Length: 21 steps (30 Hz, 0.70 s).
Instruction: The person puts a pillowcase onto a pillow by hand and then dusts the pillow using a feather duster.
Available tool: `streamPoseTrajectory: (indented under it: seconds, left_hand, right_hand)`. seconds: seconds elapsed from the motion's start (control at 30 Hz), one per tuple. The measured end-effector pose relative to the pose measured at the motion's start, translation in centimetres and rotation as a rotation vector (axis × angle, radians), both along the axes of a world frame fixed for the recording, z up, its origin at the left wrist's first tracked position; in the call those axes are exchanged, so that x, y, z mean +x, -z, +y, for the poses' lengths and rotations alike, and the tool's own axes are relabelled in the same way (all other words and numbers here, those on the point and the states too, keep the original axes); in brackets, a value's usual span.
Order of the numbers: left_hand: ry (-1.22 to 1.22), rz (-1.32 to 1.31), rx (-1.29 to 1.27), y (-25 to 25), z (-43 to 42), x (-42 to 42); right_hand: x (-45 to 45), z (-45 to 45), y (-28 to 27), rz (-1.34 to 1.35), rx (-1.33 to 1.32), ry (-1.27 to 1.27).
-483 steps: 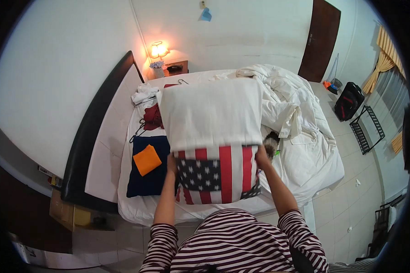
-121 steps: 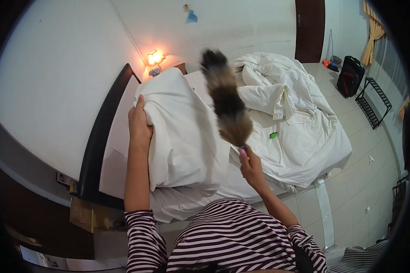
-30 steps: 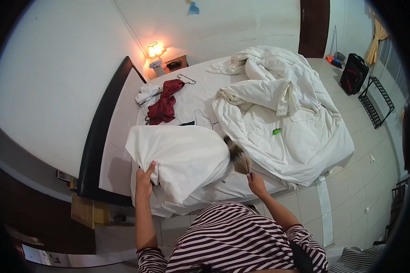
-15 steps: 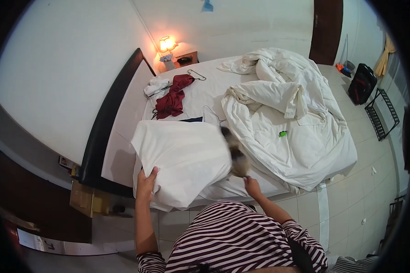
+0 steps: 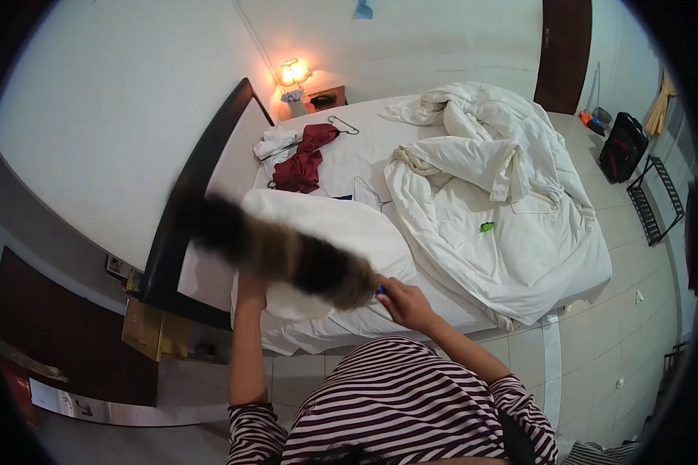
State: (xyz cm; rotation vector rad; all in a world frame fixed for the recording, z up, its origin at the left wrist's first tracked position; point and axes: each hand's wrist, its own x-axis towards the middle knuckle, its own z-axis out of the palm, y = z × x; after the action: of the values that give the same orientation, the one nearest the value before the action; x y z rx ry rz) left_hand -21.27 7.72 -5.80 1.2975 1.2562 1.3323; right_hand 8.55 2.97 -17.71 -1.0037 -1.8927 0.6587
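A fluffy duster, banded in black and tan and blurred by motion, is in my right hand. My fingers are closed round its blue handle. The duster's head passes over the white pillow and hides part of it. At the pillow's near left edge is my left hand, its fingers mostly covered by the duster; it keeps the place where it gripped the pillow a moment before. Under the pillow lies the bed's white sheet.
A rumpled white duvet covers the bed's right side, with a small green item on it. Red cloth, white cloth and hangers lie near the dark headboard. A lit lamp stands behind.
The duster has swung up and left from beside the pillow to across it, raised nearer to the camera. My right hand moved slightly left and up. My left hand stayed at the pillow's edge.
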Motion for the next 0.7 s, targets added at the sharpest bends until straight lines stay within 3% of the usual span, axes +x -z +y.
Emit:
streamPoseTrajectory:
  seconds: [0.07,0.13,0.2,0.3,0.4,0.43,0.47,0.57,0.63,0.67,0.7]
  left_hand:
    - [-0.073,-0.036,0.060,-0.4,0.7,0.5]
    - [-0.164,0.009,0.062,-1.3,1.1,1.4]
    - [-0.197,0.002,0.082,-0.8,1.9,1.7]
    - [-0.188,-0.014,0.134,-0.5,3.4,1.9]
    - [-0.152,-0.073,0.211,-0.7,5.0,3.0]
    - [-0.144,-0.132,0.219,-1.4,5.5,3.9]
    - [-0.135,-0.189,0.227,-1.8,6.0,4.6]
    - [-0.290,1.058,0.881,-1.6,9.1,2.6]
    - [-0.268,-0.342,0.284,-5.7,9.0,6.6]
    - [-0.399,-0.208,0.178,-8.0,7.8,7.7]
    - [-0.383,-0.326,0.227,-8.3,7.9,7.6]
  right_hand:
    - [-0.5,-0.4,3.2,-0.084,-0.081,0.002]
    - [-0.3,0.3,12.4,0.084,-0.031,0.256]
    - [2.6,0.6,17.9,-0.072,-0.290,0.442]
    - [4.8,-0.3,13.7,-0.033,-0.487,0.579]
    - [3.0,-1.2,5.2,0.213,-0.101,0.524]
    - [2.6,-1.6,2.4,0.223,-0.173,0.421]
    - [1.9,-1.8,0.8,0.204,-0.073,0.348]
    - [0.4,-1.5,2.1,0.099,0.120,0.181]
    - [-0.6,-0.9,7.8,0.094,0.041,0.299]
    - [-0.3,-1.0,12.1,0.078,-0.072,0.373]
    - [0.4,-1.4,15.8,0.061,-0.186,0.444]
